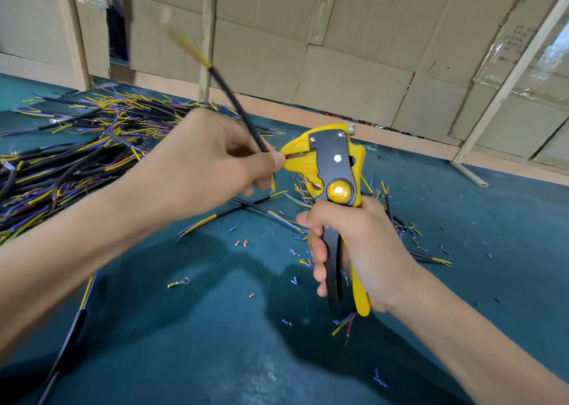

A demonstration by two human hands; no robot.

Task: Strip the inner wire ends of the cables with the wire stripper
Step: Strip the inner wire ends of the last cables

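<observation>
Feeding one thin wire end into the wire stripper

Head view: left hand fingers pinch the light, floppy black cable right beside the stripper's nose, a good spot to hold; right hand is wrapped around its handles above the worktop.

Cardboard wall, teal tabletop

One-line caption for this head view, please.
Left hand feeds a wire of a black cable into the yellow wire stripper gripped by the right hand above a green table.
</observation>
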